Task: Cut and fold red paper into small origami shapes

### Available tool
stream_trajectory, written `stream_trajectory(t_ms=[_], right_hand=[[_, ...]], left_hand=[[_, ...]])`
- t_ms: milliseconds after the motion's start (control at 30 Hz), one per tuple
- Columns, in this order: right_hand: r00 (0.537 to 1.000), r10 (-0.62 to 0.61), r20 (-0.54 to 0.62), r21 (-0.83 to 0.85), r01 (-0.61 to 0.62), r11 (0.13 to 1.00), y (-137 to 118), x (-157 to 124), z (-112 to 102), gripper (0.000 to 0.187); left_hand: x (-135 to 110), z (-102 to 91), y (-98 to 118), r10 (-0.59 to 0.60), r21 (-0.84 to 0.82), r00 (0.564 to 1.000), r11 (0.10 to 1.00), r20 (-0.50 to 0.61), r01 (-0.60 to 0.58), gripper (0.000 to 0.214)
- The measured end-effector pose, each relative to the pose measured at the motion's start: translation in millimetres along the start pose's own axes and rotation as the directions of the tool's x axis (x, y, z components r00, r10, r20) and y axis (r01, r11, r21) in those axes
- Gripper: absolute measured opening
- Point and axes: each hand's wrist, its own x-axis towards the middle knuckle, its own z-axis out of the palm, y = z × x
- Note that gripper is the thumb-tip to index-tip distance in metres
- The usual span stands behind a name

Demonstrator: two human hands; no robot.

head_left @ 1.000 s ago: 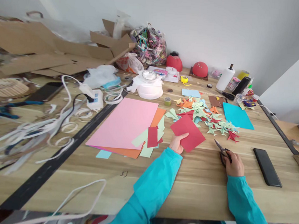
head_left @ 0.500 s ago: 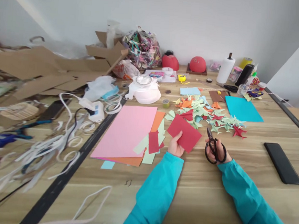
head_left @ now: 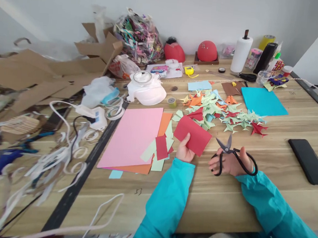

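Note:
My left hand [head_left: 185, 150] grips a sheet of red paper [head_left: 195, 134] by its lower left edge, thumb on top. In my right hand [head_left: 232, 163] is a pair of black-handled scissors [head_left: 226, 150], blades spread apart and pointing up beside the paper without touching it. Beyond the red sheet lies a heap of folded paper shapes [head_left: 209, 104], mostly pale green with some red, orange and blue. To the left, a small red paper piece [head_left: 161, 147] and pale green strips [head_left: 158, 164] overlap a large pink sheet [head_left: 135, 135] and an orange sheet [head_left: 144, 168].
A black phone [head_left: 310, 160] lies at the right. Behind the heap are a blue-green sheet [head_left: 263, 101], a yellow tape measure [head_left: 189, 70] and a white paper roll [head_left: 241, 54]. Cables [head_left: 73, 163], a power strip [head_left: 97, 117] and a cardboard box [head_left: 77, 68] crowd the left side.
The scissors have opened, their handles spread wide in my right hand. The red sheet, still in my left hand, now looks slightly curved. The camera view has shifted a little.

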Motion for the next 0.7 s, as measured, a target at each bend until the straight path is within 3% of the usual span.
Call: stream_trajectory(t_ms=[267,700], right_hand=[[0.98,0.014,0.2,0.0,-0.014,1.0,-5,-6,17,0.078],[0.977,0.007,0.214,-0.003,-0.006,1.0,1,-3,14,0.075]], left_hand=[[0,-1.1,0,-0.001,-0.004,0.999,1.0,0.04,0.002,0.028],[-5,3.4,-1,-0.031,0.044,0.999,0.999,0.017,0.03,0.023]])
